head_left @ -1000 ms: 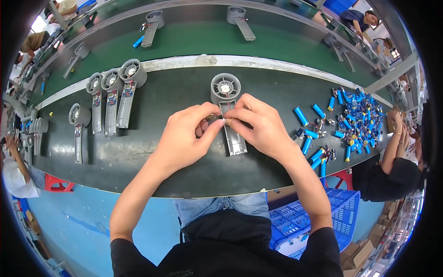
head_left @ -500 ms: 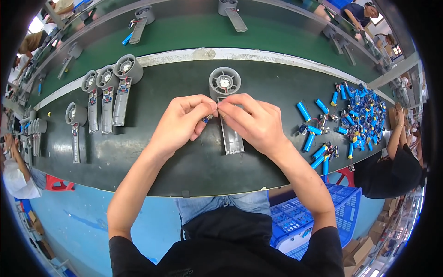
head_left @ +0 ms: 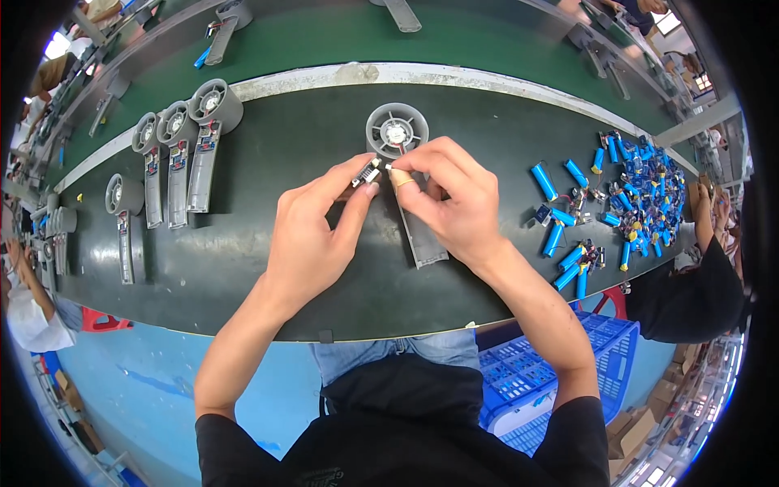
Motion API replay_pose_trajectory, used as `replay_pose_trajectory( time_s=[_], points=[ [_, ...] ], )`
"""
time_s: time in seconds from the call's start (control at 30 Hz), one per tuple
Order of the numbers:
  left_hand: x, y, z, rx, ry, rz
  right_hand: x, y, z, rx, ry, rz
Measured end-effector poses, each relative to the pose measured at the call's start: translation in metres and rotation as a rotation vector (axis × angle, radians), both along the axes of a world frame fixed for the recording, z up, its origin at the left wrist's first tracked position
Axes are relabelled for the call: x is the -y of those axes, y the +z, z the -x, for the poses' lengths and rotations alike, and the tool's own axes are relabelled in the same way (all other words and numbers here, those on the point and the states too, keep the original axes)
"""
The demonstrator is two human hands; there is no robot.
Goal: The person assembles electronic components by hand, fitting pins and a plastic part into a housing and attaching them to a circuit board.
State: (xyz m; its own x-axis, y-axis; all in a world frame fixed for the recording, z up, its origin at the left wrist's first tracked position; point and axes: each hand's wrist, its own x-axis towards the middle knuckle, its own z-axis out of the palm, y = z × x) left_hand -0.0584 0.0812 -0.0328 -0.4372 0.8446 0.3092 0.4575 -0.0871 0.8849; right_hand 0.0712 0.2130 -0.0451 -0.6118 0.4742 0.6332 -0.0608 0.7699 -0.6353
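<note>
since a second ago your hands have drawn slightly apart above the grey plastic fan housing with its round ducted head and long flat handle (head_left: 406, 162), which lies on the dark conveyor belt (head_left: 268, 268). your left hand (head_left: 312, 235) pinches a small circuit board (head_left: 367, 173) between thumb and forefinger, just left of the housing's round head. your right hand (head_left: 454, 199) has fingertips closed on a tiny part beside that board, covering the handle. loose blue cylindrical battery cells (head_left: 604, 203) lie well right of the housing; three more grey fan housings (head_left: 182, 138) lie to its left.
</note>
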Motion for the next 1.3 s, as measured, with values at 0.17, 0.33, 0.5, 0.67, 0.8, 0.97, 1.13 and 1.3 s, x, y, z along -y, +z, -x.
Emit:
replay_pose_trajectory(
  time_s=[0.17,0.33,0.5,0.67,0.8,0.97,1.13,1.3],
  points=[
    [-0.001,-0.003,-0.003,-0.079,0.025,-0.020,0.001,0.001,0.000,0.002,-0.004,-0.030],
    [-0.001,-0.004,-0.006,-0.212,0.031,-0.090,0.001,0.000,0.001,0.011,-0.009,-0.082],
    [0.001,-0.005,-0.003,-0.298,0.005,-0.050,-0.001,0.000,-0.001,0.021,0.013,-0.047],
    [0.001,-0.005,-0.002,-0.186,-0.026,-0.044,-0.002,0.002,-0.001,0.026,0.079,0.005],
    [0.002,0.000,0.001,-0.146,-0.088,-0.003,-0.005,-0.001,0.002,-0.019,0.071,-0.151],
    [0.003,0.003,0.009,-0.178,-0.150,0.044,-0.004,-0.002,0.003,-0.035,0.057,-0.248],
    [0.003,0.000,0.012,-0.218,-0.183,-0.032,-0.007,-0.003,0.003,-0.050,0.060,-0.332],
    [0.005,0.000,0.011,-0.236,-0.184,-0.028,-0.010,-0.002,0.001,-0.054,0.099,-0.349]
  ],
)
